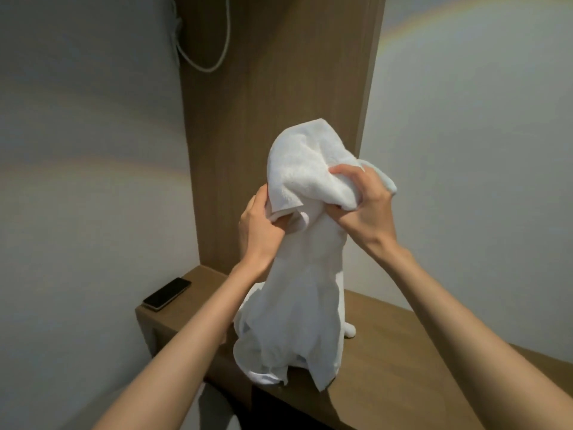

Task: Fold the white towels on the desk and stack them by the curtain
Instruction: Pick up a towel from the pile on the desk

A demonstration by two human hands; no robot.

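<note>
Two hands hold one white towel (pixel 297 305) raised above the wooden desk (pixel 403 352). The left hand (pixel 260 225) pinches a hemmed edge of the bunched upper part between thumb and curled fingers; the right hand (pixel 362 209) grips a fistful of the same bunch, fingers dug into the cloth. The lower length hangs straight down, its bottom folds resting on the desk at the front edge and lapping slightly over it; a small white lobe behind it touches the desk top, and whether it belongs to this towel cannot be told. Probable faults from this state: the corners are buried in the bunch, so a fold begun now would likely come out skewed; the overhanging hem could drag the cloth off the front edge if either grip loosens; a wide shake could sweep the dark phone (pixel 167 293) lying near the desk's left end. Containers: none in view. No curtain appears, so the stacking place cannot be located, and no finished stack is visible
</note>
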